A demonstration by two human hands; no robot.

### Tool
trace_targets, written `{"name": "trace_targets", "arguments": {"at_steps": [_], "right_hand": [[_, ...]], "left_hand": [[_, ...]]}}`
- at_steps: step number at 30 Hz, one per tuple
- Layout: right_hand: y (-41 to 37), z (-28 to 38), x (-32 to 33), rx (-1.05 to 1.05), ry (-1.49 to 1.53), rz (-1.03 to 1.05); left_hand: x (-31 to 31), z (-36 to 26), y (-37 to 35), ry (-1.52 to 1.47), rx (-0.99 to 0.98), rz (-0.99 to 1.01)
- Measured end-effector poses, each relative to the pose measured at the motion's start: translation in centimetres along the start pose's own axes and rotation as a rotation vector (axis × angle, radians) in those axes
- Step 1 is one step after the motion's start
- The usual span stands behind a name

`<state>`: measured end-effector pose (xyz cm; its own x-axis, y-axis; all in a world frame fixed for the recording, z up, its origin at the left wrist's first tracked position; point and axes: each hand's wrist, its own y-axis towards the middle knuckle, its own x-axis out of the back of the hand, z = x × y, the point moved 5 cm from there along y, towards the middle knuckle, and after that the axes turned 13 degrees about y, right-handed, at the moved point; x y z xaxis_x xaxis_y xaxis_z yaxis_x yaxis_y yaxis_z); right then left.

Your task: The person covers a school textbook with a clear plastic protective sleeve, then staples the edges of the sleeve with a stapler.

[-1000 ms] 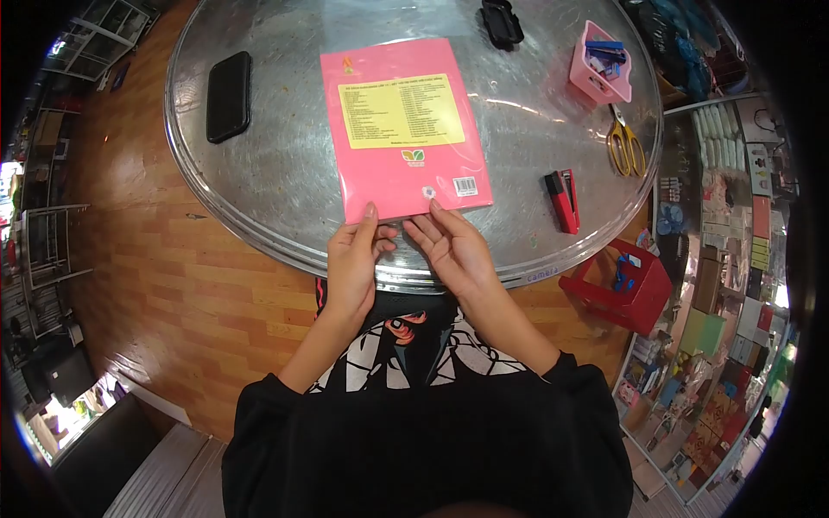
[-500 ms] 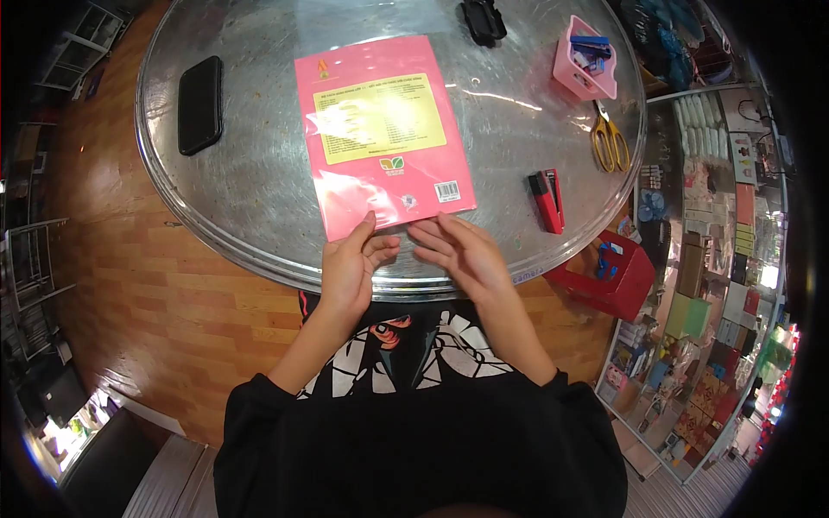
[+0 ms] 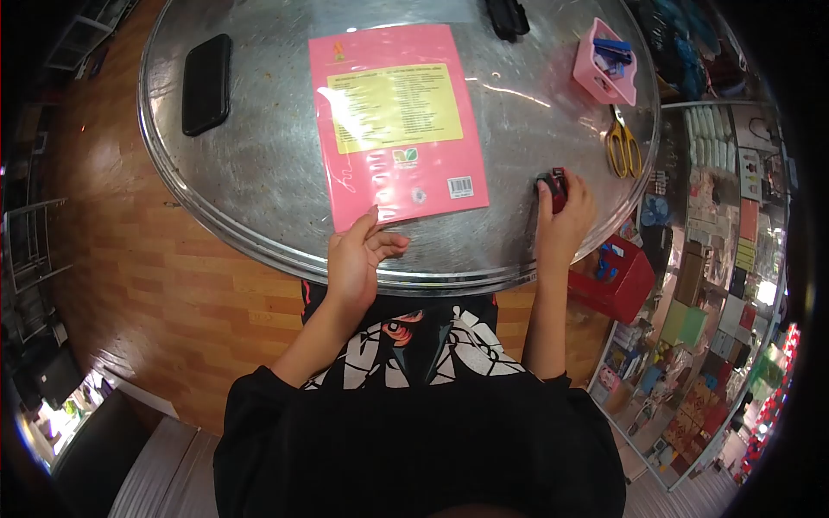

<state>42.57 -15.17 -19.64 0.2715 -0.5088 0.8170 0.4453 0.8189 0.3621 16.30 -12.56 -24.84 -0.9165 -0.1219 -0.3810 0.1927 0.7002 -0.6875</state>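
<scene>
A pink book [image 3: 406, 177] in a shiny clear cover lies on the round metal table [image 3: 268, 190], its yellow printed panel and barcode facing up. My left hand [image 3: 356, 259] grips its lower left edge, the thumb on top and the other fingers curled below the edge. To the right of the book, my right hand [image 3: 568, 220] is closed around a red and black stapler [image 3: 557, 183], which is partly hidden by the fingers. Above that hand, yellow-handled scissors [image 3: 623, 147] rest near the table's right rim.
A pink basket [image 3: 596, 69] with blue items stands at the upper right. A black phone [image 3: 206, 85] lies at the left, and a black object [image 3: 507, 19] at the far edge. Below the table's right side is a red stool-like object [image 3: 617, 281], beside a glass display case [image 3: 691, 319].
My right hand has left the book's lower edge, moved right and closed on the stapler. My left hand stays at the book's corner. The whole view has shifted slightly.
</scene>
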Motion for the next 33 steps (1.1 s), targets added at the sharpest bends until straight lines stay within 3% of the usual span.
{"name": "trace_targets", "arguments": {"at_steps": [4,6,7,9,12,15,18,25,33], "right_hand": [[0.6,0.1,-0.3,-0.081,0.007,0.036],[0.3,0.2,0.1,-0.280,0.521,0.018],[0.2,0.5,0.4,-0.273,0.516,0.027],[-1.7,0.8,-0.6,-0.749,1.229,0.163],[-5.5,4.5,-1.2,-1.154,1.622,0.357],[-7.8,7.9,-2.4,-1.303,1.569,0.604],[-8.2,9.6,-3.8,-1.395,1.615,0.657],[-7.0,11.6,-4.9,-1.392,1.654,0.736],[-7.0,11.1,-5.8,-1.410,1.660,0.673]], "left_hand": [[0.0,0.1,-0.1,-0.063,-0.027,0.017],[-0.4,-0.5,-0.5,-0.012,-0.044,0.014],[-0.6,-0.6,-0.6,-0.023,-0.042,0.010],[-1.0,-1.1,-1.1,0.056,-0.143,0.043],[-1.3,-1.3,-1.3,0.133,-0.138,0.013],[-1.2,-1.2,-1.1,0.270,-0.191,0.023],[-1.7,-1.9,-1.3,0.301,-0.200,0.038],[-2.2,-2.0,-1.8,0.180,-0.073,0.045],[-1.9,-2.2,-1.4,0.204,-0.219,0.038]]}}
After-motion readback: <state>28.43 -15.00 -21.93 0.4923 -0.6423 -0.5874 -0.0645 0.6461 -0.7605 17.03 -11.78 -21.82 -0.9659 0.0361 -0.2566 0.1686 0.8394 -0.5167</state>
